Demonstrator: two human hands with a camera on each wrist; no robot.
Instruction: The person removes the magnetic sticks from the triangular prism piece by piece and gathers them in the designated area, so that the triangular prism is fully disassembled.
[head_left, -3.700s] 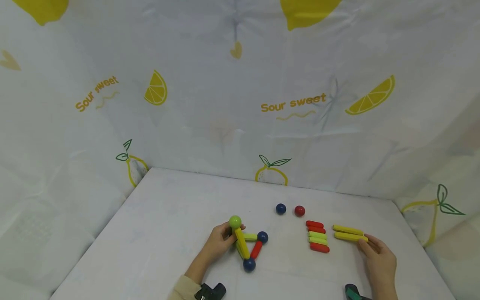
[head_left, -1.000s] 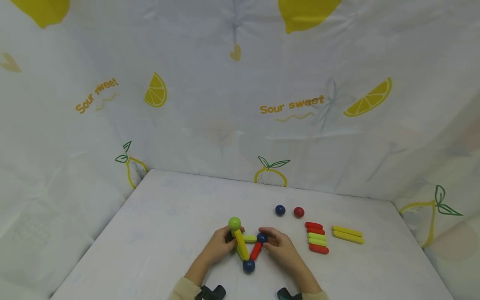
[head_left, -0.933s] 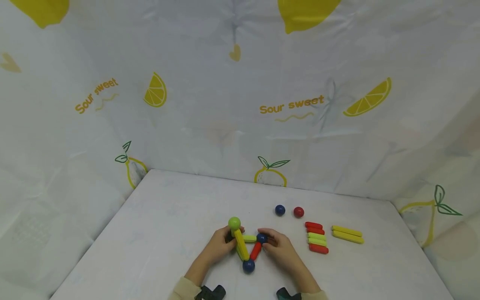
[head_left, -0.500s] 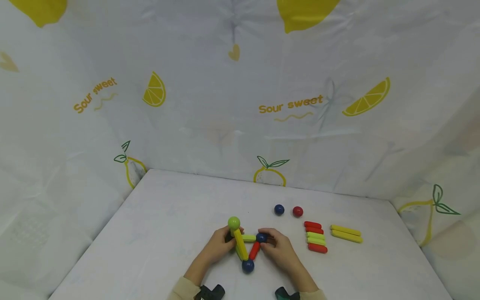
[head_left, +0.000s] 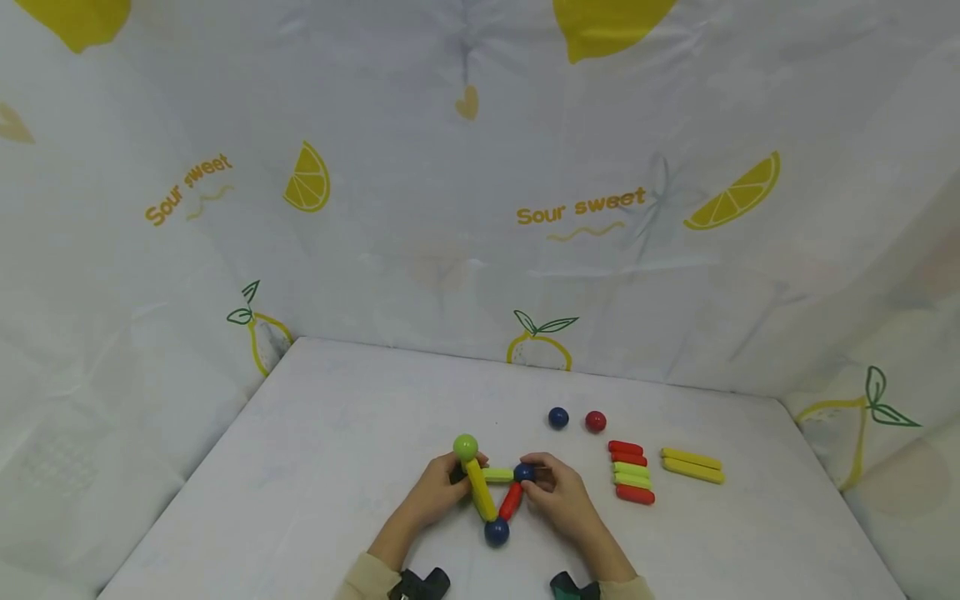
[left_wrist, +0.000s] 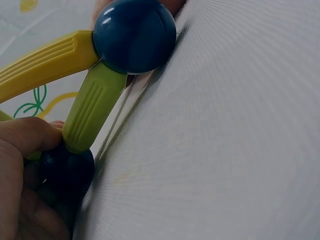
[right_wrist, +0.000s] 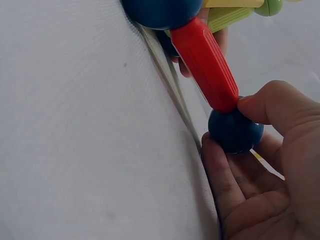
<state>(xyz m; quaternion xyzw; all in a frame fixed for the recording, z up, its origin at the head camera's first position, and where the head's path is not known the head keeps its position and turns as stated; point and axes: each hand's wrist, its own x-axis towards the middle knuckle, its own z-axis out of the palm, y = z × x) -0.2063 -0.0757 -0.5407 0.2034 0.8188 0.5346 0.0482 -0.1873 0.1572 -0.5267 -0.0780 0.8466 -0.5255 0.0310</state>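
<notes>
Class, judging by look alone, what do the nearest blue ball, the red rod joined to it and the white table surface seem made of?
Nearest blue ball: probably plastic or painted metal, glossy, given its bright highlights.
Red rod: likely moulded plastic, satin, given its even ribs.
White table surface: matte, perhaps cloth or coated sheet, given its fine-lined texture.

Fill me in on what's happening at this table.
Someone has a frame of sticks and balls between two hands. The left hand grips its left corner, below a green ball, while the right hand pinches the blue ball at the right corner. Loose on the white table, to the frame's right, lie a red ball, another blue ball, five short sticks and two yellow sticks.
</notes>
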